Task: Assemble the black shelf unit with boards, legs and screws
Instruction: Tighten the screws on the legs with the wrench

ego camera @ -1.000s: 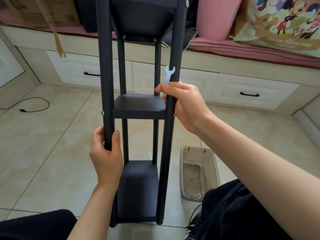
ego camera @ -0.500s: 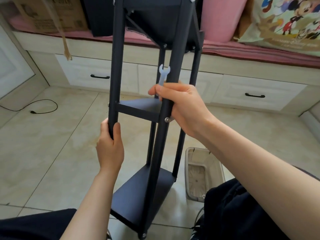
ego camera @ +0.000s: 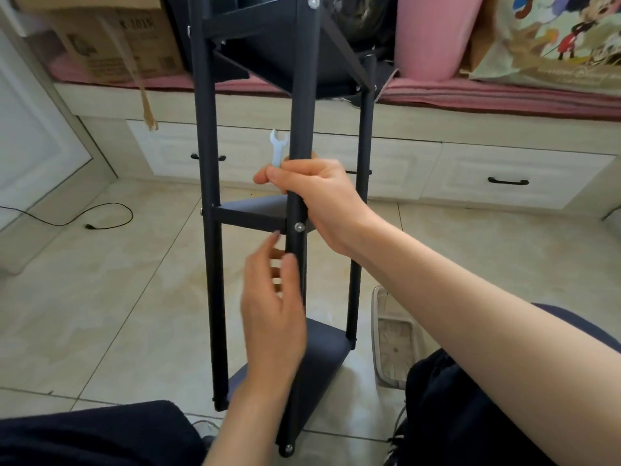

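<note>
The black shelf unit [ego camera: 211, 163] stands upright on the tiled floor in front of me, with three boards between its round legs. My right hand [ego camera: 319, 193] grips the nearest leg [ego camera: 302, 112] just above the middle board [ego camera: 248, 215] and also pinches a small light-blue flat wrench [ego camera: 277, 146] that sticks up beside that leg. A silver screw head [ego camera: 298, 226] shows on this leg at the middle board. My left hand [ego camera: 272, 304] hovers by the same leg below the screw, fingers spread and holding nothing. The bottom board [ego camera: 326, 351] lies behind it.
A clear plastic bin [ego camera: 396, 341] sits on the floor right of the shelf. White drawers [ego camera: 504, 176] run under a pink-cushioned bench with a cardboard box [ego camera: 111, 42] and pillows. A black cable [ego camera: 100, 216] lies on the tiles at left. My knees fill the bottom corners.
The shelf unit has turned so a corner leg faces me. My left hand let go of the left leg and moved right to the near leg. My right hand kept its grip.
</note>
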Demonstrator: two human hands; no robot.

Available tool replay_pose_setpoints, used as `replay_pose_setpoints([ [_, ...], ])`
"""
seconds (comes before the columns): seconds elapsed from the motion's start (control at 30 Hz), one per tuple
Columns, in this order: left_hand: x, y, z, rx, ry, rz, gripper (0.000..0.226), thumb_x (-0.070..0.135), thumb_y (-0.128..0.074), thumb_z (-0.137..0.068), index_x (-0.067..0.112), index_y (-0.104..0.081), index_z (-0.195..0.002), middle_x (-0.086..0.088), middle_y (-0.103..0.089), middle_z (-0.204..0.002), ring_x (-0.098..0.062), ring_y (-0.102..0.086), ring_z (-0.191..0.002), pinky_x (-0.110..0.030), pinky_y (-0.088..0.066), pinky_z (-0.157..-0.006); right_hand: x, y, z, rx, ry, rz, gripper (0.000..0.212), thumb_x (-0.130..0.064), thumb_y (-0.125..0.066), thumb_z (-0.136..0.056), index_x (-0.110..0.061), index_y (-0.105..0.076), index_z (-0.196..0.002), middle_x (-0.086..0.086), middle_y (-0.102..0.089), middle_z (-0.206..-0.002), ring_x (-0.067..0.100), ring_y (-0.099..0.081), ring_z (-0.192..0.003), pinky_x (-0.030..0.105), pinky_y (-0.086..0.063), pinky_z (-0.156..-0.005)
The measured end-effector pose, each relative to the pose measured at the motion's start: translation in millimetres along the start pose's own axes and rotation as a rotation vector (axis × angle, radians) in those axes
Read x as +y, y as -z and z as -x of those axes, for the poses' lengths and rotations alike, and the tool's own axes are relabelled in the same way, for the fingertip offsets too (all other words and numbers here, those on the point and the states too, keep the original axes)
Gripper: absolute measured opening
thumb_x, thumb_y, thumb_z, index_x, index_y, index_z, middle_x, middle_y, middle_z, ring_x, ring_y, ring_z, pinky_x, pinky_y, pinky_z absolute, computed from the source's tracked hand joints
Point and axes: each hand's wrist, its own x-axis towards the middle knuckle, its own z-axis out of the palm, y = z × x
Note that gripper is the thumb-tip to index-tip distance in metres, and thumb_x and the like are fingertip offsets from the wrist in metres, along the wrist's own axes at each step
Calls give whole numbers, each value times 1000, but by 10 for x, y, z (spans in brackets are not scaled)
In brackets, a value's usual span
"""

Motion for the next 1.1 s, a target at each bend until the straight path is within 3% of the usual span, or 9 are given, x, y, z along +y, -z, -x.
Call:
replay_pose_setpoints([
  [0.13, -73, -110, 57, -74, 18, 10, 47, 39, -54, -102, 58, -35, -141, 27, -55, -118, 0, -60, -104, -15, -50, -80, -7, -73, -10, 47, -3, 22, 17, -23, -62, -95, -15, -77, -100, 2, -66, -124, 16, -52, -123, 41, -37, -112],
  [0.27, -200, -169, 42, -65, 47, 1, 62, 34, -57, -102, 73, -22, -135, 22, -61, -101, -8, -66, -81, -19, -52, -69, 12, -182, -39, 67, 12, 10, 19, -23, -62, -95, -13, -76, -104, 2, -61, -125, 17, -53, -120, 30, -41, -102],
  [0.4, -289, -183, 44, 14, -18, -6, 56, 39, -48, -103, 68, -20, -142, 37, -61, -115, 4, -66, -93, -10, -51, -73, 61, -305, -63, 52, 39, 33, 16, -23, -63, -95, -17, -77, -99, -5, -65, -112, 10, -55, -115, 24, -41, -96],
  [0.5, -363, -135, -6, 23, -34, -36, 53, 47, -44, -103, 70, -17, -142, 0, -65, -133, -25, -67, -110, -43, -57, -90, 41, -263, -68, 37, 84, 124, 15, -20, -63, -94, -15, -78, -95, -11, -70, -100, -7, -60, -99, 13, -44, -83],
  [0.57, -375, -78, -70, 33, -60, -71, 53, 53, -41, -100, 71, -16, -142, -8, -63, -135, -35, -65, -113, -51, -55, -92, 30, -136, -41, 53, 131, 231, 15, -20, -63, -93, -18, -77, -88, -14, -67, -99, -11, -58, -95, 10, -45, -80],
  [0.63, -381, -34, -136, 46, -84, -96, 52, 54, -39, -101, 70, -16, -144, -5, -61, -139, -33, -63, -116, -50, -55, -94, 71, 20, 5, 103, 158, 314, 17, -19, -62, -93, -19, -77, -85, -9, -67, -107, -2, -58, -104, 19, -46, -90],
  [0.73, -444, -10, -197, 81, -99, -130, 52, 49, -42, -102, 58, -21, -149, 7, -55, -147, -20, -62, -120, -34, -54, -95, 214, 214, 116, 123, 92, 310, 21, -15, -58, -96, -12, -76, -85, 5, -72, -90, 7, -64, -87, 29, -52, -83],
  [0.83, -477, -6, -229, 88, -160, -148, 59, 45, -45, -102, 45, -23, -157, 7, -57, -144, -20, -65, -111, -26, -54, -88, 435, 311, 211, 17, -65, 346, 20, -12, -56, -98, -8, -75, -94, 5, -67, -77, 9, -61, -71, 26, -54, -70],
  [1.1, -571, 57, -274, 85, -154, -166, 60, 47, -45, -103, 40, -22, -158, -13, -67, -122, -20, -67, -82, -44, -60, -72, 995, 185, 262, 21, -186, 380, 18, -25, -67, -93, -10, -78, -93, -10, -66, -61, 0, -57, -55, 11, -47, -58],
])
